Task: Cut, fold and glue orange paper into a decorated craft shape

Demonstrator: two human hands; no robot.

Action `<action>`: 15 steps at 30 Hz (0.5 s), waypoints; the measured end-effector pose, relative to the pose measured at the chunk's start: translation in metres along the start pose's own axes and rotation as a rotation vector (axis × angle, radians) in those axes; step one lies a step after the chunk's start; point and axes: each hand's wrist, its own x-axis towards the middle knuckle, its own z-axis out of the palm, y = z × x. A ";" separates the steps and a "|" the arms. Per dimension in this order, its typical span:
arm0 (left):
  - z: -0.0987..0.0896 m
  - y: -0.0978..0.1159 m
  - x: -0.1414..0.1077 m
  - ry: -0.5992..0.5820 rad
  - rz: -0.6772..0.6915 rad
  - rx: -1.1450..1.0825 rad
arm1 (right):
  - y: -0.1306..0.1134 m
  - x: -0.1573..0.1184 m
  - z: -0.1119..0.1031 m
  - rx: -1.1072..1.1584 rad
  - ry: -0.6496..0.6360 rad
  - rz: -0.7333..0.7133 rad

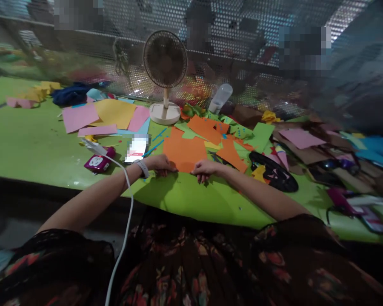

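An orange sheet of paper (184,152) lies on the green table, its near edge between my two hands. My left hand (161,165), with a watch on the wrist, pinches the sheet's near left corner between thumb and fingers. At the near right corner my right hand (204,169) pinches the same sheet, fingers curled under. Just left of my left hand lies a phone (136,148) with a lit screen. Blue strips (153,147) rest between the phone and the sheet. Orange paper scraps (231,155) spread beyond my right hand.
A small fan (165,111) stands behind the sheet, near a perforated metal screen (242,72). Pink and yellow papers (115,114) lie at left. A purple box-like device (98,161) sits near a white cable (130,208). A black oval tray (284,180) lies at right.
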 end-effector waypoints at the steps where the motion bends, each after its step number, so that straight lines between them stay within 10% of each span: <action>1: -0.005 -0.006 -0.004 -0.007 -0.015 0.013 | 0.001 0.001 -0.001 0.007 -0.003 -0.002; 15: -0.028 -0.033 -0.016 -0.063 0.055 0.057 | 0.003 -0.021 0.003 0.047 0.234 0.073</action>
